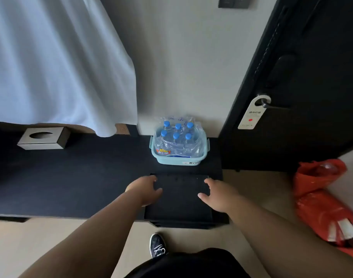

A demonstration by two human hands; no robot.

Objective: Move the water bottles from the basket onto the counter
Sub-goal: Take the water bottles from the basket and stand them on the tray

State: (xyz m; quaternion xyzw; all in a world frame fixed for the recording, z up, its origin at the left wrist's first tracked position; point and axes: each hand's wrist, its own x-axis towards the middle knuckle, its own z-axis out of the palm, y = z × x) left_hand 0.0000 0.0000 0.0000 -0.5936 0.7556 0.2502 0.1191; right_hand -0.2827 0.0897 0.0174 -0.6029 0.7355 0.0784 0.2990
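A light blue plastic basket (pixel 203 156) stands at the back right of the dark counter (pixel 75 177), against the wall. Inside it are several clear water bottles (pixel 178 135) with blue caps, still in torn plastic wrap. A black tray (pixel 179 205) lies on the counter in front of the basket. My left hand (pixel 146 190) hovers at the tray's left edge with fingers spread and nothing in it. My right hand (pixel 217 194) hovers at the tray's right edge, also with fingers apart and nothing held. Both hands are short of the basket.
A metal tissue box (pixel 44 138) sits at the counter's back left under a hanging white cloth (pixel 57 63). A black door (pixel 304 87) with a hanger tag (pixel 251 115) is to the right. A red plastic bag (pixel 322 197) lies on the floor at right. My shoe (pixel 157 244) is below the counter edge.
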